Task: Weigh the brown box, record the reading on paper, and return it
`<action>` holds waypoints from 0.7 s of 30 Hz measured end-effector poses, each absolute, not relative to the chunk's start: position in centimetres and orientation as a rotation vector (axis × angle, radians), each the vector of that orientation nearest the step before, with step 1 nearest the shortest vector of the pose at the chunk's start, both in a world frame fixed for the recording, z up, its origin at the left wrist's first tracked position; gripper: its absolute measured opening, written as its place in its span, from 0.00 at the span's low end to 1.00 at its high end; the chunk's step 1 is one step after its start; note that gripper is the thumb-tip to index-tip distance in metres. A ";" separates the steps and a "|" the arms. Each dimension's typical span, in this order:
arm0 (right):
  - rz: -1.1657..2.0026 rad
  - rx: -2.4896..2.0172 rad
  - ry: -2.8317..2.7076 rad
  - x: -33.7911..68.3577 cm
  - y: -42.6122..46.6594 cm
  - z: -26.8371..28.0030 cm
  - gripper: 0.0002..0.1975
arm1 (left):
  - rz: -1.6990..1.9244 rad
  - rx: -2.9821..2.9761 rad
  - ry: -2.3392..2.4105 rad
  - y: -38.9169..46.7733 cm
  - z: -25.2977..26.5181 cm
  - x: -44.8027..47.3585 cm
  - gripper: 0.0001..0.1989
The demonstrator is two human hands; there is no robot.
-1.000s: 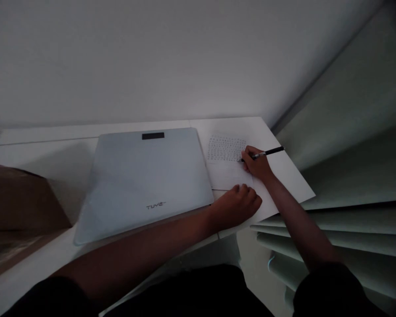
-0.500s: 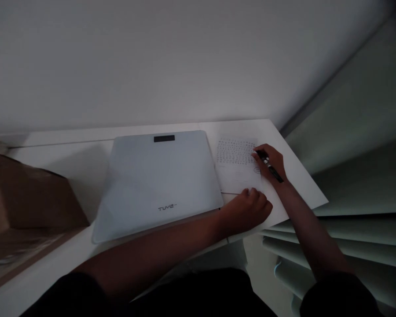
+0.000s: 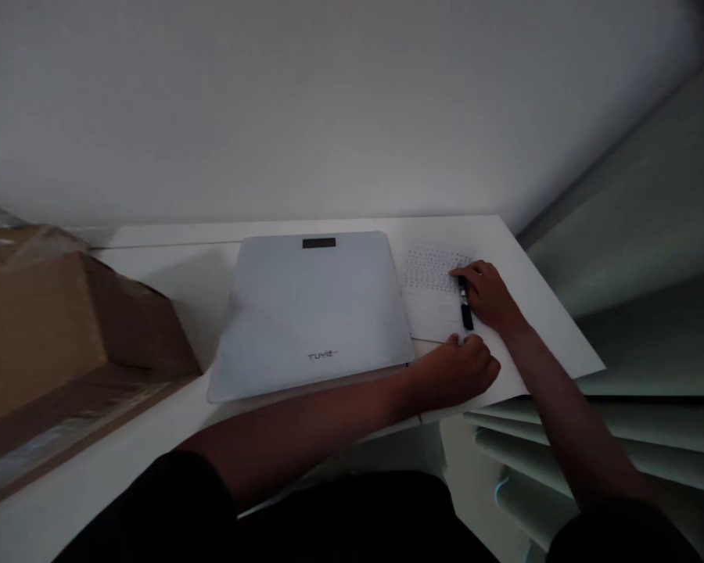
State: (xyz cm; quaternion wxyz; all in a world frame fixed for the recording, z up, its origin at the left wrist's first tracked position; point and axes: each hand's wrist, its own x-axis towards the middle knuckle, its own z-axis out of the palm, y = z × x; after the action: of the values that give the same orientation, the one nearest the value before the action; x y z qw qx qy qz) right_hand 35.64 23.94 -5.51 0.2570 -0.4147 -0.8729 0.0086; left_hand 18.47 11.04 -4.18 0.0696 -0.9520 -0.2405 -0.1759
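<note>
Since a second before, our right hand [image 3: 490, 295] had swung the slim black pen [image 3: 465, 301] round: its barrel, which had stuck out to the right past our knuckles, now pointed back toward us and lay low over the small white sheet of paper with rows of printed marks [image 3: 435, 293]. Our fingers were curled round the pen, holding it near its upper end against the sheet's right edge. Our left hand [image 3: 458, 371] rested on the white worktop [image 3: 540, 313] just below the sheet, fingers loosely curled with their tips at the paper's near edge, holding nothing that we could see.

Just left of the paper lay the pale grey flat bathroom scale with a dark display window [image 3: 314, 309], its near edge close to our left forearm. Farther left sat a brown cardboard box [image 3: 64, 328], more of it in view than before. Pale slatted blinds [image 3: 592, 438] hung beyond the worktop's right edge.
</note>
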 end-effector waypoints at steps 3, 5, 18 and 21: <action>0.029 -1.117 -2.378 35.7 24.2 -5.8 0.22 | -0.527 -2.876 -0.721 11.1 -4.3 18.5 0.11; 0.041 -1.096 -2.370 35.8 24.3 -5.9 0.22 | -0.527 -2.858 -0.728 11.0 -4.3 18.5 0.11; -0.045 -1.107 -2.310 36.2 24.6 -6.5 0.20 | -0.678 -2.664 -0.526 5.4 -2.1 13.7 0.10; -0.139 -1.089 -2.270 36.5 24.8 -6.5 0.23 | -0.782 -2.571 -0.650 3.2 -1.5 10.3 0.10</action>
State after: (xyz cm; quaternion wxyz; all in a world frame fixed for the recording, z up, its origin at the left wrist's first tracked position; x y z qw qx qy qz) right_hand 36.50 24.82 -6.53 0.3051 -0.4113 -0.8573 -0.0526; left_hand 10.28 3.16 -1.51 0.1873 -0.9135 -0.2309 -0.2777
